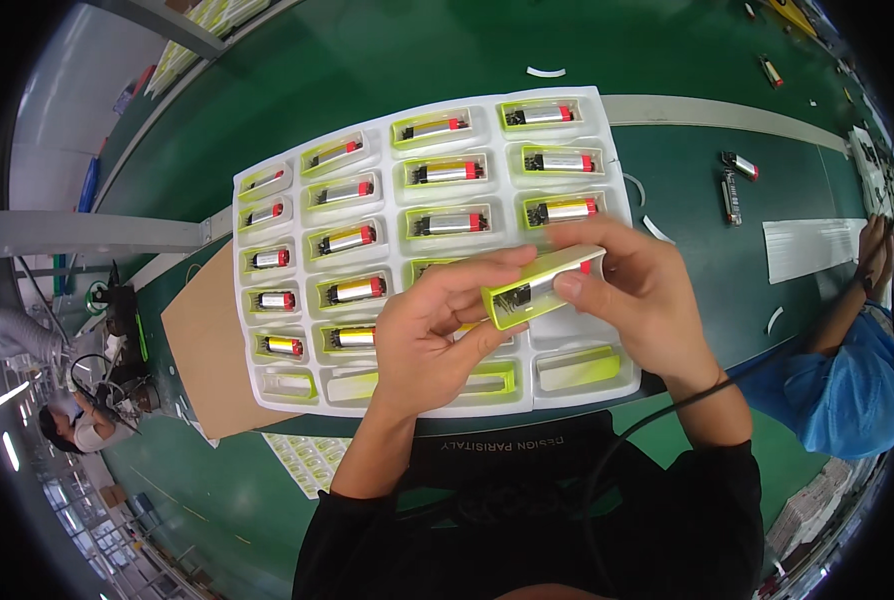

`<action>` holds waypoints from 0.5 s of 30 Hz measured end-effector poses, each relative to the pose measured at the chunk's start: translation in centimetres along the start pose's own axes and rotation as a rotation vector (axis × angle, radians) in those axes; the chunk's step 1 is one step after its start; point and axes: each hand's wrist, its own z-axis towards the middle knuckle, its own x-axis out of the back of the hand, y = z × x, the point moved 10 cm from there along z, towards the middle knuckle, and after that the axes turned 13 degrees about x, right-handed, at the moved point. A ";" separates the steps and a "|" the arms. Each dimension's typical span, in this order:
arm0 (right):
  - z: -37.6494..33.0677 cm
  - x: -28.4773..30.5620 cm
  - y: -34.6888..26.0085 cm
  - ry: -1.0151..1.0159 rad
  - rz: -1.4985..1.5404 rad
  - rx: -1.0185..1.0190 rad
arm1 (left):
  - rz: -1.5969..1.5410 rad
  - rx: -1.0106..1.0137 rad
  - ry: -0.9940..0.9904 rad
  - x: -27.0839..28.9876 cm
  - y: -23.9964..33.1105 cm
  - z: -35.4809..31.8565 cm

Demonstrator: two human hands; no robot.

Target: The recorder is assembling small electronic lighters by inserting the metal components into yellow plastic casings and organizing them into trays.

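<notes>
- Lime-green and clear plastic forms the open casing (545, 266) held above the front right of a white moulded tray (501, 170); a silver cylindrical cell (541, 289) lies inside, red at its far right end, with dark leads bunched towards the open left end.
- The left hand (422, 340) pinches that left end, fingers along the upper wall and thumb beneath the lower edge.
- The right hand (652, 295) grips the other end, fingers behind the casing and thumb pressed over the cell.
- I judge the step in hand to be seating the cell and settling its leads; whether it sits fully home I cannot tell, since the thumb covers part of it.
- From this hold, the next move seems to call for steady left fingers and gentle thumb pressure, keeping the leads clear of the rim.
- Rows of similar casings with cells fill much of the tray, while the nearest row holds casings such as the right-hand one (577, 370), where I see no cell.
- To the right, a red-ended loose cell (740, 166) lies on the green surface (687, 160), near a white ribbed sheet (815, 248) and a co-worker's blue sleeve (837, 390).
</notes>
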 end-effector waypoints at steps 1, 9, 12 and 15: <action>-0.4 -0.7 1.6 -0.047 0.189 -0.184 | 0.023 0.029 0.019 -0.1 0.0 0.2; -0.4 -0.2 0.7 -0.023 -0.064 0.141 | 0.274 0.371 0.282 1.0 -1.5 0.2; -0.2 -0.6 -0.4 -0.175 -0.278 0.119 | 0.381 0.272 0.284 0.6 0.1 0.2; -0.2 -0.6 -1.7 -0.204 -0.435 0.228 | 0.602 0.196 0.303 -0.2 0.7 0.3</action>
